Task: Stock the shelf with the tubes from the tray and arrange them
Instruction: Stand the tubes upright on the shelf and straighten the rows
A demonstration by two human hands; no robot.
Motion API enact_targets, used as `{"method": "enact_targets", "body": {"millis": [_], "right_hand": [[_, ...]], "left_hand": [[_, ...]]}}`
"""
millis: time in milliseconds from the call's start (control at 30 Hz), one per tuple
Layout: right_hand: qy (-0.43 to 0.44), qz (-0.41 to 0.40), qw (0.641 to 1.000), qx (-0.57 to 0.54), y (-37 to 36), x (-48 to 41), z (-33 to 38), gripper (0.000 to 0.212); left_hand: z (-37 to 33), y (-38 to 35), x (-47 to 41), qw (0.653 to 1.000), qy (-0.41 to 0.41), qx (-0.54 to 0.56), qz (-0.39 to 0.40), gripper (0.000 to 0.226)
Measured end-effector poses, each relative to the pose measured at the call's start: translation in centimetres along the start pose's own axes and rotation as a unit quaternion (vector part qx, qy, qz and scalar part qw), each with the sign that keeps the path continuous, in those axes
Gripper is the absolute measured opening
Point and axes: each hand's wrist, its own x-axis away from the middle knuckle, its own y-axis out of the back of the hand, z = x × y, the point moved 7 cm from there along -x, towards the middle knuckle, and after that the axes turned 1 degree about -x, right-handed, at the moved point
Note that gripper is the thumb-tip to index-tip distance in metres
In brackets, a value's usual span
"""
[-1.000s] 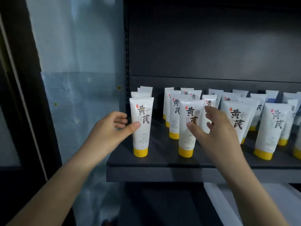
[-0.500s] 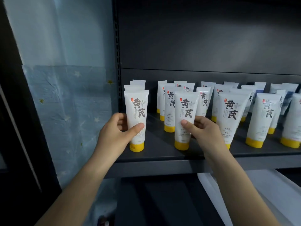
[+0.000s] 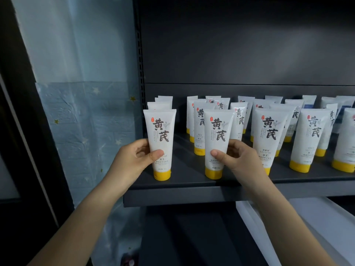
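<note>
Nearest the camera, two bare forearms reach up and forward from the bottom edge. Low on the right, below the shelf, sits a white tray (image 3: 311,233); what it holds cannot be seen.

Above it runs the dark shelf (image 3: 192,194), its front lip level with the wrists. The left grip (image 3: 132,160) is clamped on the leftmost front tube (image 3: 160,135), with the thumb across the lower label and the fingers curled round the tube's left side. The right grip (image 3: 240,160) is clamped on the second front tube (image 3: 218,135), the thumb pressing the front and the fingers wrapped behind its right edge. Both tubes are white with large black characters. They stand upright on yellow caps, close to the shelf's front edge, with a clear gap between them.

To the right, in the same front line, stand a third tube (image 3: 269,135) and a fourth tube (image 3: 309,139), also cap down and untouched by either grip.

Behind them, the rear tubes (image 3: 199,123) stand in rows running toward the back, some partly hidden by those in front. At the far right rear, a few blue-labelled tubes (image 3: 309,104) show among them.

Furthest off is the shelf unit's dark back panel (image 3: 240,45), with a perforated upright (image 3: 142,54) at its left edge. Beyond that upright, pale blue star-printed paper (image 3: 82,121) covers the wall.
</note>
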Motion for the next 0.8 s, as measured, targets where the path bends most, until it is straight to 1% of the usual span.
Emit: {"method": "enact_targets", "body": {"millis": [233, 367, 400, 500, 800], "right_hand": [[0.012, -0.006, 1.0, -0.01, -0.43, -0.04, -0.3, 0.026], [0.019, -0.004, 1.0, -0.005, -0.33, 0.08, -0.22, 0.028], [0.019, -0.003, 1.0, -0.003, -0.32, 0.1, -0.2, 0.029], [0.019, -0.001, 1.0, 0.012, -0.3, 0.02, -0.07, 0.029], [0.023, -0.011, 0.999, 0.037, -0.42, 0.01, -0.08, 0.028]], "left_hand": [[-0.04, 0.19, 0.21, 1.0, 0.0, -0.011, 0.01, 0.021], [-0.03, 0.07, 0.29, 1.0, -0.017, -0.018, -0.002, 0.036], [-0.01, 0.09, 0.24, 0.999, -0.023, -0.025, -0.004, 0.035], [-0.02, 0.04, 0.09, 0.998, -0.04, -0.052, -0.011, 0.025], [-0.13, -0.04, 0.24, 0.992, -0.072, -0.094, -0.04, 0.027]]}}
